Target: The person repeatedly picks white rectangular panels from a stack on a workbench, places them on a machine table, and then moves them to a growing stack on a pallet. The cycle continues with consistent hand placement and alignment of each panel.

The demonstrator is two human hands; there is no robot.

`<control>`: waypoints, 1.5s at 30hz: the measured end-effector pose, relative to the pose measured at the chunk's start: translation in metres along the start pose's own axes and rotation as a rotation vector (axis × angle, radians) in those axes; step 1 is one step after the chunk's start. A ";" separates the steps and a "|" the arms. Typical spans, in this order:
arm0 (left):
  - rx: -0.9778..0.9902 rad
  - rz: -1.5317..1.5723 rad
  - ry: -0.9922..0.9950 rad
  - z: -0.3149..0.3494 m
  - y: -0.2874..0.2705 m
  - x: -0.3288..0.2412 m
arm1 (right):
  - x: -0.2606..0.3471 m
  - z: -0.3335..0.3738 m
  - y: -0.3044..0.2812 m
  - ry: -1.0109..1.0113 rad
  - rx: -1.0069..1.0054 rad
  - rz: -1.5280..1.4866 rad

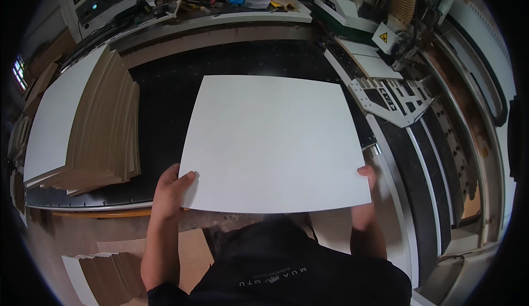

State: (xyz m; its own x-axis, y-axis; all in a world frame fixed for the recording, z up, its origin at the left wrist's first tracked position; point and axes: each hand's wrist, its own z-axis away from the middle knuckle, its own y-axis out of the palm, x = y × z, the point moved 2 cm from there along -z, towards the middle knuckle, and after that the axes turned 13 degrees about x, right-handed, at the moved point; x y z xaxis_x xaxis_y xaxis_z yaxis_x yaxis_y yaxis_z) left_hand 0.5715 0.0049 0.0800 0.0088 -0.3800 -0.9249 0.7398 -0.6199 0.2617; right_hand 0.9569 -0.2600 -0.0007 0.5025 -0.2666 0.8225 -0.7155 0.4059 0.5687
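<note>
A flat white panel [273, 146] spans the middle of the view, held up in front of me between both hands. My left hand [173, 186] grips its left edge near the lower corner, thumb on the white face and fingers hidden underneath. On the opposite edge, my right hand [368, 177] has its thumb tip over the face, with the rest mostly behind the board. Left of the panel, a tall stack of white-faced boards with brown edges [104, 118] stands on the black machine table [165, 69].
A CNC machine head with a ribbed hose [405, 3] stands at the far right, above white panels [372, 61]. Tools and scraps clutter a bench [237, 17] at the back. Below left, more boards [110, 275] are stacked low. A control panel [113, 0] sits far left.
</note>
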 end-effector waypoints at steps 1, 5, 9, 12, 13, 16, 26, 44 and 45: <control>-0.017 -0.009 0.019 -0.007 0.002 0.007 | 0.004 -0.008 0.003 0.074 0.098 -0.094; -0.088 0.011 -0.007 -0.027 0.010 0.029 | 0.018 -0.043 0.001 0.134 0.076 -0.014; -0.113 0.010 -0.026 -0.033 0.014 0.039 | 0.019 -0.062 -0.015 0.234 0.093 0.053; -0.084 0.066 -0.042 -0.029 0.022 0.046 | 0.010 -0.055 -0.030 0.297 -0.180 0.178; -0.073 0.111 -0.035 -0.027 0.027 0.049 | 0.007 -0.049 -0.027 0.151 -0.048 0.002; -0.052 0.237 -0.001 -0.022 0.048 0.058 | -0.004 -0.019 -0.012 -0.138 -0.013 -0.441; 0.144 0.286 -0.176 -0.008 0.081 0.054 | -0.106 0.015 0.079 -0.049 0.065 -0.218; 0.209 -0.645 0.300 -0.043 -0.017 0.056 | -0.021 0.091 0.065 -0.614 -0.250 -0.115; 0.202 -0.548 0.387 -0.037 -0.019 0.063 | -0.018 0.098 0.062 -0.638 -0.255 -0.125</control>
State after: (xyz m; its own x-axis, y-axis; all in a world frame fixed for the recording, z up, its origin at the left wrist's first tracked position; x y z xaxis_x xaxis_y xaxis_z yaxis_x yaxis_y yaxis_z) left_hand 0.5823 0.0179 0.0065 -0.0632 0.2720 -0.9602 0.5665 -0.7824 -0.2589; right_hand 0.8559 -0.3156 0.0205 0.1339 -0.7544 0.6426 -0.4952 0.5108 0.7028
